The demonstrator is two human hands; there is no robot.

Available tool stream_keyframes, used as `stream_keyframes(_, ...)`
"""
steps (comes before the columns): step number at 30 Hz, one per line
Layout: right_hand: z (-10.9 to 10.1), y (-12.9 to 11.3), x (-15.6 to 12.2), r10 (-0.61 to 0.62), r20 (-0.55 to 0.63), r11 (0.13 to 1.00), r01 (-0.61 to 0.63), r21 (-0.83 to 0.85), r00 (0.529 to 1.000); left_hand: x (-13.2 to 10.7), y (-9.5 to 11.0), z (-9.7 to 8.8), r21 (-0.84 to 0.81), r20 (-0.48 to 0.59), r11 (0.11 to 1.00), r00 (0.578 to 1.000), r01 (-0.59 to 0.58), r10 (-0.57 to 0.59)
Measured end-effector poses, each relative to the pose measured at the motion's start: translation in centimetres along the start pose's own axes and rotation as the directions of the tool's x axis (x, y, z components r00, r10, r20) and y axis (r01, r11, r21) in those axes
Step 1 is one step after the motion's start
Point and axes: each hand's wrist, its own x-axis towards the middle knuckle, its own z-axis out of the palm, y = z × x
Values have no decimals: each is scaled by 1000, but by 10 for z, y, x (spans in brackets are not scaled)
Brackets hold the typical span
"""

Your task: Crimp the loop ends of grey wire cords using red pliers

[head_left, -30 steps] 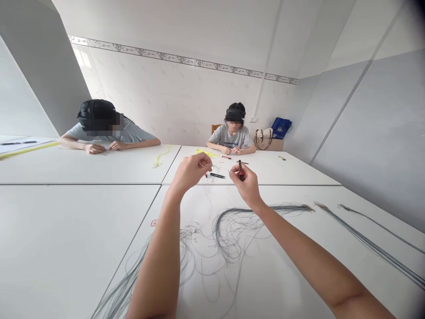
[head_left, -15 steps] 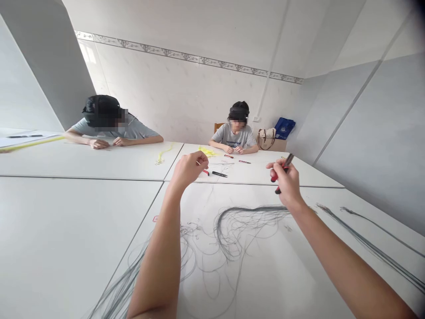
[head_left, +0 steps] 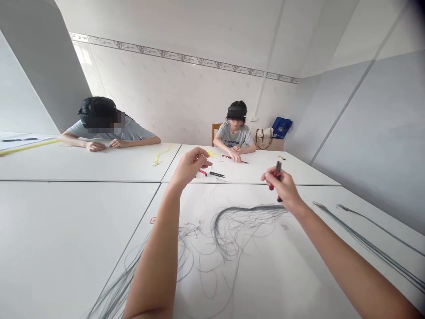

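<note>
My left hand (head_left: 189,169) is raised over the table, its thumb and fingers bent together. Whatever lies between the fingertips is too thin to make out. In my right hand (head_left: 284,188) is a pair of pliers (head_left: 279,170) with red and black handles, jaws pointing up. Below and between my hands, a curved bundle of thin dark grey strands (head_left: 232,212) lies spread on the white table (head_left: 275,270). Another grey strand bundle (head_left: 114,283) passes beside my left forearm. Just beyond my left hand are black snips (head_left: 217,174) and a red-handled tool (head_left: 202,173), partly hidden.
Two more grey bundles (head_left: 358,235) lie at the right. Across the table sit two people, one at the left (head_left: 102,119) and one ahead (head_left: 235,133). Yellow strands (head_left: 161,155) lie near the left person. Bags (head_left: 281,127) stand by the wall.
The pliers in my right hand have turned more upright. My left fingers have loosened slightly. The person ahead has moved a hand forward onto a red pen-like item. The view has shifted slightly.
</note>
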Motion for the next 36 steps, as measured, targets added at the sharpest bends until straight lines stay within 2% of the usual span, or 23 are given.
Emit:
stream_keyframes(2,16,1,-3,13,150,994,4,-111,989,-1,5,3,-109,57,994,998,29,-23)
stream_keyframes(5,48,2,-6,6,320,977,62,-202,947,-3,11,7,-159,111,987,994,19,-2)
stream_keyframes(7,71,3,-8,3,370,974,82,-212,929,-5,14,8,-169,118,986,993,-4,24)
stream_keyframes(10,100,0,-9,-1,413,992,54,-116,911,-7,19,8,-149,117,989,992,-22,40)
stream_keyframes(14,122,-9,-6,-18,448,998,45,-49,894,-7,22,7,-106,100,993,993,-55,66)
stream_keyframes(17,124,-18,1,-31,397,999,41,-16,917,-5,19,5,-101,57,989,992,-108,114)
stream_keyframes(20,121,-29,8,-62,344,998,48,49,937,-4,16,1,28,33,995,995,-92,91)
stream_keyframes(21,120,-33,11,-80,336,996,67,52,938,-5,16,0,83,57,994,996,-76,72)
stream_keyframes(23,118,-40,16,-118,335,993,110,44,935,-6,17,0,180,170,982,985,-51,20)
stream_keyframes(26,118,-48,24,-171,331,985,167,42,928,-8,16,3,286,364,956,931,-70,-41)
stream_keyframes(28,119,-52,28,-195,324,981,192,40,926,-7,12,6,331,417,939,907,-94,-56)
stream_keyframes(31,117,-53,31,-214,288,976,215,28,933,-3,5,8,277,358,960,932,-47,-58)
stream_keyframes(36,112,-38,20,-226,66,973,229,-37,972,-2,5,1,-49,238,997,970,61,-48)
